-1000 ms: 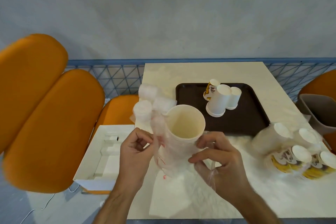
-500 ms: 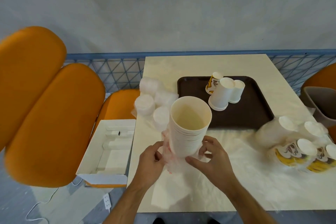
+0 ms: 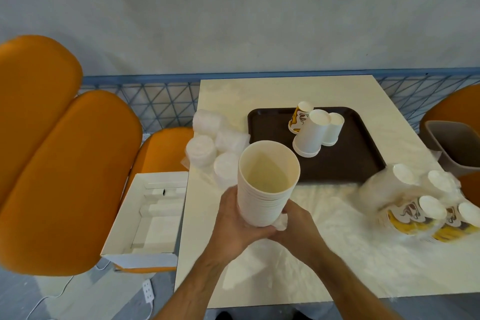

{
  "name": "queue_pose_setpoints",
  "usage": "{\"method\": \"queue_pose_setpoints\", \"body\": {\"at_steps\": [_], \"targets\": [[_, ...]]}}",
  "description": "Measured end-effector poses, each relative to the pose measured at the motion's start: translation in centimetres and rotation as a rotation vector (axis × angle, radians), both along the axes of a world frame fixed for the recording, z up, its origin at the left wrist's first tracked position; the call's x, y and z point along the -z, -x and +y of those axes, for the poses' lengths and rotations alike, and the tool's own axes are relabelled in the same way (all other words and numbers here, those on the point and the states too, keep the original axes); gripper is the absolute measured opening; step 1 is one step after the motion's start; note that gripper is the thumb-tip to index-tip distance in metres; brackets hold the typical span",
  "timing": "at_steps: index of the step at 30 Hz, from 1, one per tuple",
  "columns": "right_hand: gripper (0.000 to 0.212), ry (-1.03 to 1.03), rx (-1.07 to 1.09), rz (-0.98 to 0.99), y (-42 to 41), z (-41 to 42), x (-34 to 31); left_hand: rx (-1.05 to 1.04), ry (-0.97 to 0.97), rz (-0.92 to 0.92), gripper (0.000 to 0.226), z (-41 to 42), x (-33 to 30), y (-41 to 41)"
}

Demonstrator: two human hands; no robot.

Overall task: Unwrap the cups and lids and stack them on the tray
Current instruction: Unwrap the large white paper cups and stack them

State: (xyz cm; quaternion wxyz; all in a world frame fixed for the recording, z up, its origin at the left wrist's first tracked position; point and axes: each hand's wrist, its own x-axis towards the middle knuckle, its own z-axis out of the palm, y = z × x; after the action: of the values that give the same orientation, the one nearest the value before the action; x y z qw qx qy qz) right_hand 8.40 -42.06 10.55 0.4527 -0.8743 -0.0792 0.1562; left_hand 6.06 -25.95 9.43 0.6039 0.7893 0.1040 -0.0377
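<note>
Left hand (image 3: pixel 235 218) grips the nested cup stack (image 3: pixel 265 184) near the tray (image 3: pixel 270 125); right hand (image 3: pixel 296 226) pinches wrapper remnant (image 3: pixel 281 222). Risk: snagged wrapper jerks cups loose.

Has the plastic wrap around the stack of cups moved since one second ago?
Yes. Against the stack of cups the wrap has slid down; only a bunch shows at the base, between the hands.

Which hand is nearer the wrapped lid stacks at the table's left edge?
Left. The left hand grips the cup stack just below and right of the wrapped lid stacks; the right hand holds the stack's far side, farther away.
</note>
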Motion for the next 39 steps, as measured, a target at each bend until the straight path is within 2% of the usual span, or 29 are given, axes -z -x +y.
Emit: {"method": "queue_pose_setpoints", "body": {"at_steps": [5,8,10,12,14,19,23,29,35,39], "targets": [[0.067,0.012,-0.076,0.01,-0.2,-0.2,-0.8,-0.052,-0.003,-0.034,0.104,-0.5,0.0,-0.4],[0.087,-0.035,-0.214,0.062,-1.3,-1.8,-3.5,-0.025,-0.098,-0.041,0.102,-0.5,0.2,-1.1],[0.101,-0.116,-0.199,0.076,-2.0,-2.9,-6.5,-0.01,-0.179,-0.06,0.103,-0.5,0.3,-1.6],[0.112,-0.129,-0.173,-0.006,-2.5,-3.2,-9.8,0.014,-0.166,-0.075,0.104,-0.5,0.8,-1.9],[0.117,-0.057,-0.174,-0.123,-2.8,-2.5,-12.5,0.042,-0.168,-0.094,0.106,-0.4,1.1,-1.8],[0.103,0.207,-0.209,-0.31,-3.4,0.0,-15.8,0.013,-0.081,-0.119,0.1,-0.1,0.8,-1.2],[0.087,0.348,-0.269,-0.297,-4.1,0.4,-17.3,0.014,-0.031,-0.112,0.097,0.1,0.7,-1.0],[0.079,0.456,-0.307,-0.282,-4.5,1.1,-18.7,0.018,-0.021,-0.107,0.097,0.2,0.5,-0.8],[0.092,0.467,-0.377,-0.222,-4.4,1.3,-18.6,0.032,-0.056,-0.124,0.099,0.0,0.0,-0.6],[0.088,0.532,-0.41,-0.252,-4.4,1.7,-18.9,0.013,-0.032,-0.115,0.096,0.0,0.0,-0.5]]}}
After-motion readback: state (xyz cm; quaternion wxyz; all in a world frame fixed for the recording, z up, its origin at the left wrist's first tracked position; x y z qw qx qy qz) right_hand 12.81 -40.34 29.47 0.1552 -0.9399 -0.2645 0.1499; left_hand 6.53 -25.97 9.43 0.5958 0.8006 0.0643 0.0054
